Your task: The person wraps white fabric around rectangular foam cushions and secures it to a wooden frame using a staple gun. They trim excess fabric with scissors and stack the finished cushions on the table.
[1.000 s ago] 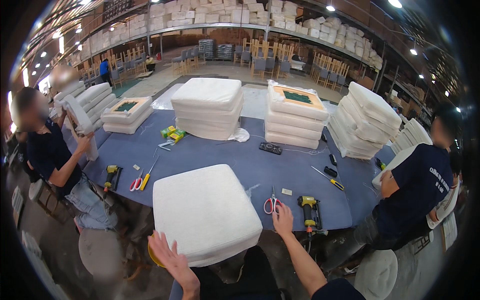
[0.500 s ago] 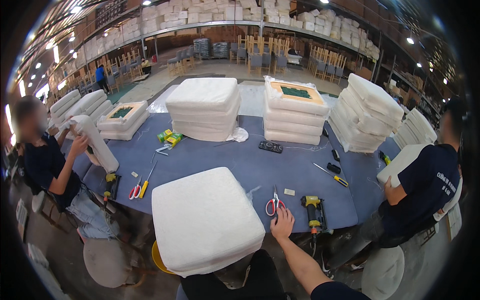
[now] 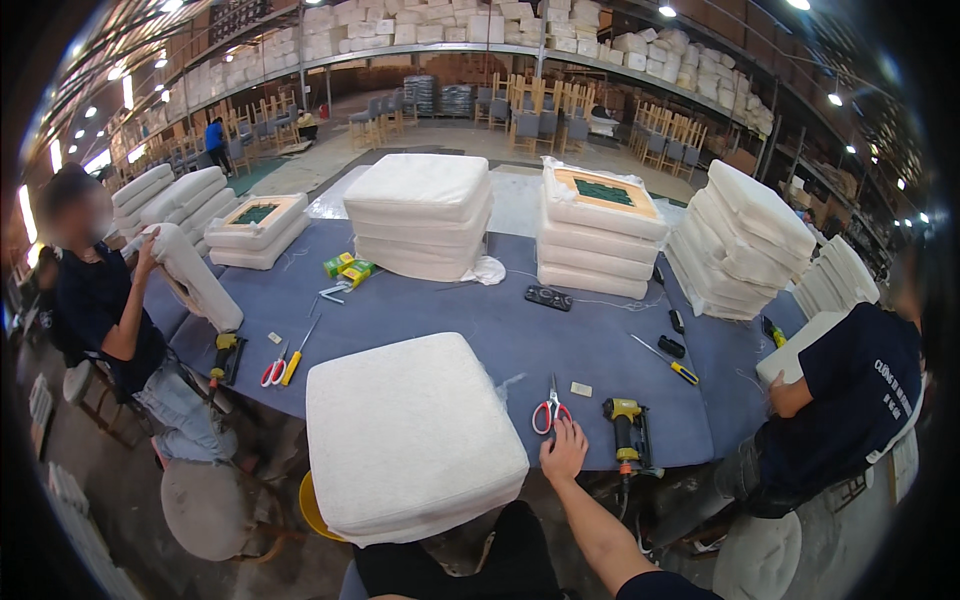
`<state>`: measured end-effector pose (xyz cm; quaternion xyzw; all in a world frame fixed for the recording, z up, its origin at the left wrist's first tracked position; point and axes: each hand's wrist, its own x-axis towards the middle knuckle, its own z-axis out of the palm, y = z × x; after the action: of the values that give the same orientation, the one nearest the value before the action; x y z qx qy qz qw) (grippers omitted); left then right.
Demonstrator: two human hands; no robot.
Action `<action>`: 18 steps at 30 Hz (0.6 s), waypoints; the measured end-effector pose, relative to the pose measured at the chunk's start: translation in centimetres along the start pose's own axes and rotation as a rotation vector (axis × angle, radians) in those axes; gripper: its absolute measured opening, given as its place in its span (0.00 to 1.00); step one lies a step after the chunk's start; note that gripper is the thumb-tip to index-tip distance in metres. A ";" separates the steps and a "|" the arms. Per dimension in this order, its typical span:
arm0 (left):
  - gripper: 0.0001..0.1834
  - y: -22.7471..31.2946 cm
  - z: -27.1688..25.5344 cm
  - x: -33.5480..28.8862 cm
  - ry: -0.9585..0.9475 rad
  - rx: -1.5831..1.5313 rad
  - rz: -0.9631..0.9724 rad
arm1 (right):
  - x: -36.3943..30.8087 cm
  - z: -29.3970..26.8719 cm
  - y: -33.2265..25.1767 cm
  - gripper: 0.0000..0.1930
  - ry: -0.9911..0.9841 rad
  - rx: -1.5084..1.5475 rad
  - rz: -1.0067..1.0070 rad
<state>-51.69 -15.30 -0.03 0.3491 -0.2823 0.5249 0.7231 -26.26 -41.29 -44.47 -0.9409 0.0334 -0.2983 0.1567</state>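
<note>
On the blue table [image 3: 430, 312], scissors [image 3: 552, 404] lie handles toward the right hand [image 3: 565, 451], likely for reach; whether its fingers grip, I cannot tell.

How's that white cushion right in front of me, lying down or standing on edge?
Lying down: the white cushion shows its broad face upward, its near side jutting past the table.

Bare right forearm [image 3: 596, 528] slants far and leftward, the right hand [image 3: 565, 452] palm down, fingers [image 3: 572, 432] pointing far.
</note>
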 end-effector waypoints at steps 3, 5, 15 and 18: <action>0.19 0.2 0.2 0.0 -0.002 -0.001 -0.002 | -0.2 0.1 0.1 0.29 0.007 -0.003 -0.003; 0.18 0.5 0.2 -0.2 0.000 0.000 -0.006 | -0.2 0.1 0.0 0.28 0.017 -0.003 -0.010; 0.10 1.0 0.7 -0.2 -0.003 -0.005 -0.005 | -0.2 -0.3 -0.2 0.28 0.007 -0.001 -0.008; 0.08 1.2 0.9 -0.2 -0.004 -0.008 -0.003 | -0.2 -0.4 -0.3 0.28 0.002 0.007 -0.008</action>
<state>-52.93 -15.91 0.63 0.3475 -0.2854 0.5221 0.7247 -26.70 -41.09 -44.16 -0.9403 0.0290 -0.2998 0.1586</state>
